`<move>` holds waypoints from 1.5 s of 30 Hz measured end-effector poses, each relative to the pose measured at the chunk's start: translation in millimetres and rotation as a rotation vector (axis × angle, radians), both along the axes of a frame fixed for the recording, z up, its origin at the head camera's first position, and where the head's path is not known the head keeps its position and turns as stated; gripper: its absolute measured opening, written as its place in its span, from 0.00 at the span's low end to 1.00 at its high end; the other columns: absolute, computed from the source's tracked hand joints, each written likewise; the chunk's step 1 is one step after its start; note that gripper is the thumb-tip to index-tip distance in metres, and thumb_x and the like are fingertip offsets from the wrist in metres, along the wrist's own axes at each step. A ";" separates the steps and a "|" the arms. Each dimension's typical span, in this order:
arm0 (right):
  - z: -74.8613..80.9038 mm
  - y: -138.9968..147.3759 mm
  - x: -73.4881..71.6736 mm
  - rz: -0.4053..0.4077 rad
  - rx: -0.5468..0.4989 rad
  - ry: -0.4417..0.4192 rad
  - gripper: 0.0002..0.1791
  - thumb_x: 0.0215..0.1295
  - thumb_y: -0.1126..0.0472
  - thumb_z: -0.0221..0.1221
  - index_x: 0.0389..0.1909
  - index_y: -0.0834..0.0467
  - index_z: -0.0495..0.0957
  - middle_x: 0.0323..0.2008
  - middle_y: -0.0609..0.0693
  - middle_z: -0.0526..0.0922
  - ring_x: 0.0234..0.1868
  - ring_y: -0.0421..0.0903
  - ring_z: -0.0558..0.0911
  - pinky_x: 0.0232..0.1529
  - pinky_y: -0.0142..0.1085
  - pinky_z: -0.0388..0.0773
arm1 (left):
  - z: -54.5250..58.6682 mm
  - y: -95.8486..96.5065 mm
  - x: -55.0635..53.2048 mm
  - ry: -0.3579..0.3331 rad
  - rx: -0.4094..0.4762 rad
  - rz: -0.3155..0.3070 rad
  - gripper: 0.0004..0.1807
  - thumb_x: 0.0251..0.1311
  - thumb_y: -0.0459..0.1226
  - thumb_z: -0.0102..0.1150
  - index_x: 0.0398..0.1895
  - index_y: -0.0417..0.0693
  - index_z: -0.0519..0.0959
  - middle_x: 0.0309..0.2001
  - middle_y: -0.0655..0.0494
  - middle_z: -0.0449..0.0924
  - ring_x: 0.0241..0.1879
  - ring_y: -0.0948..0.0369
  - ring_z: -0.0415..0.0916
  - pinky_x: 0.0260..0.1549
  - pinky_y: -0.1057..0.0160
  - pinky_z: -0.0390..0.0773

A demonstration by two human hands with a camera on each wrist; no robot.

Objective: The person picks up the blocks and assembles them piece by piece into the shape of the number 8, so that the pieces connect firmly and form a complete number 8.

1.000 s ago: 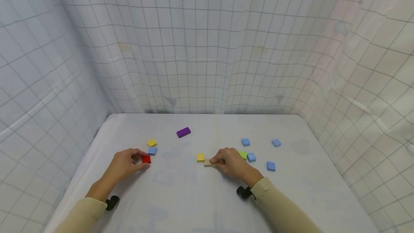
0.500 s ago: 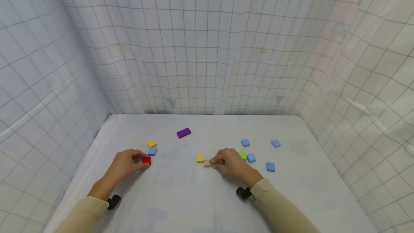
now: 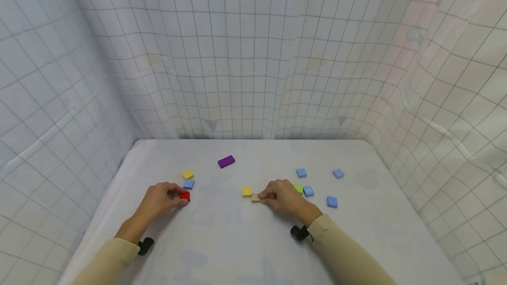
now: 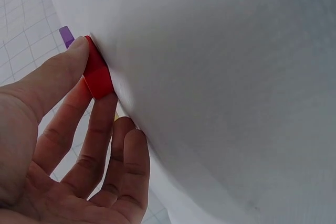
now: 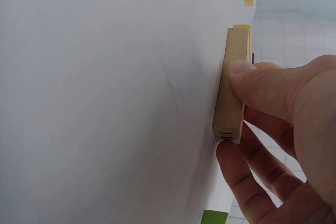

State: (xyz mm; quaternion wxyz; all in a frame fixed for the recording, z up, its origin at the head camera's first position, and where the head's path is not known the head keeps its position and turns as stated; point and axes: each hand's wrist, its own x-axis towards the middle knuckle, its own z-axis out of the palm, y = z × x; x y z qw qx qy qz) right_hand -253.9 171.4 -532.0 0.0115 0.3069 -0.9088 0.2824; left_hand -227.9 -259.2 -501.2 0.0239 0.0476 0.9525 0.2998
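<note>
In the head view my left hand [image 3: 159, 199] pinches a small red block [image 3: 184, 196] at the table's left, just in front of a blue block [image 3: 189, 184]. The left wrist view shows the thumb on one face of the red block [image 4: 98, 74] and fingers on the far side. My right hand [image 3: 286, 198] grips a plain wooden block [image 3: 256, 198] near the middle. A yellow block [image 3: 247, 191] sits at its left end. Up close, the wooden block [image 5: 231, 90] is long, with dark slots in one end. A green block [image 3: 298, 188] is partly hidden behind my right hand.
Beyond the blue block lies another yellow block [image 3: 188, 174]. Farther back is a purple block [image 3: 226, 162]. Several blue blocks [image 3: 332, 202] lie scattered to the right. White grid-lined cloth [image 3: 253, 78] hangs around the back and sides of the white table [image 3: 222, 250].
My left hand has shifted slightly to the right with the red block. My right hand and the wooden block stay in place. The whole head view has shifted a little.
</note>
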 end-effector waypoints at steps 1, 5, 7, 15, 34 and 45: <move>0.1 -0.3 0.3 -0.002 -0.001 -0.004 0.12 0.75 0.65 0.78 0.55 0.53 0.97 0.47 0.46 0.98 0.44 0.38 0.89 0.42 0.29 0.82 | 0.1 0.5 0.4 0.001 0.001 0.003 0.19 0.66 0.41 0.87 0.54 0.41 0.94 0.50 0.43 0.93 0.49 0.49 0.86 0.48 0.55 0.84; -0.5 -1.3 1.1 -0.006 -0.004 -0.005 0.12 0.75 0.64 0.79 0.55 0.52 0.98 0.47 0.45 0.98 0.43 0.36 0.88 0.43 0.29 0.83 | -1.2 2.3 1.4 -0.002 0.011 0.011 0.19 0.66 0.41 0.87 0.55 0.41 0.94 0.50 0.42 0.92 0.49 0.49 0.85 0.47 0.56 0.83; -1.0 -1.7 1.6 -0.011 -0.002 -0.010 0.12 0.75 0.64 0.79 0.55 0.52 0.98 0.47 0.45 0.98 0.43 0.35 0.87 0.43 0.29 0.82 | -2.6 2.6 1.7 -0.008 0.016 0.013 0.20 0.65 0.41 0.88 0.55 0.41 0.94 0.51 0.42 0.92 0.49 0.49 0.84 0.47 0.56 0.83; -3.5 -2.2 2.0 -0.009 -0.006 -0.018 0.12 0.74 0.65 0.78 0.55 0.53 0.98 0.47 0.46 0.98 0.41 0.34 0.85 0.41 0.28 0.81 | -10.6 5.2 4.8 -0.015 0.029 0.018 0.19 0.65 0.40 0.87 0.56 0.42 0.95 0.52 0.43 0.92 0.50 0.50 0.84 0.48 0.55 0.84; 4.9 -4.1 5.4 -0.030 -0.005 -0.025 0.12 0.74 0.66 0.78 0.54 0.54 0.98 0.47 0.47 0.98 0.43 0.37 0.88 0.43 0.28 0.82 | -5.3 10.4 2.9 -0.033 0.040 0.013 0.21 0.65 0.40 0.88 0.58 0.42 0.94 0.54 0.42 0.91 0.51 0.49 0.82 0.50 0.53 0.85; 5.7 -2.9 5.0 -0.023 -0.008 -0.026 0.12 0.74 0.66 0.78 0.55 0.54 0.98 0.47 0.47 0.98 0.42 0.36 0.86 0.42 0.28 0.81 | -5.9 21.1 1.5 -0.046 0.037 -0.015 0.20 0.65 0.41 0.88 0.56 0.44 0.95 0.54 0.44 0.92 0.51 0.50 0.81 0.52 0.51 0.85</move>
